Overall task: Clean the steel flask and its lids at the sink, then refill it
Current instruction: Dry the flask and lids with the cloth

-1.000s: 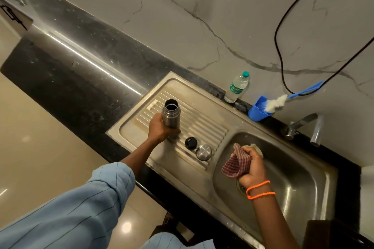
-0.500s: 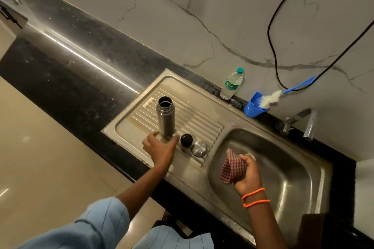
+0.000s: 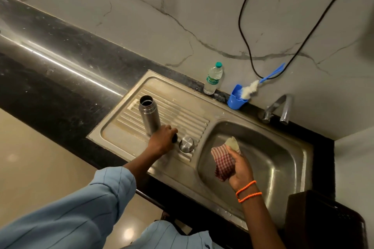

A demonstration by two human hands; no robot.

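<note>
**Black lid covered by the left hand beside the open flask**

The flask (image 3: 149, 115) is stood upright and uncapped on the ribbed drainboard (image 3: 182, 116) left of the sink (image 3: 283, 159). Just right of the flask, the left hand (image 3: 162, 140) is laid over the black lid (image 3: 174, 138); whether it is gripped cannot be told. The steel lid (image 3: 186, 144) is set beside it. Over the sink, a checked cloth (image 3: 222, 164) is clutched in the right hand (image 3: 239, 168).

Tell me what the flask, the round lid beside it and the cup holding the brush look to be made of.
Flask: brushed steel, going by its dull grey sheen and soft streaked highlights.
Round lid: polished metal, probably steel; it mirrors the light sharply.
Blue cup: most likely plastic, with an even saturated colour and a faint gloss.
</note>
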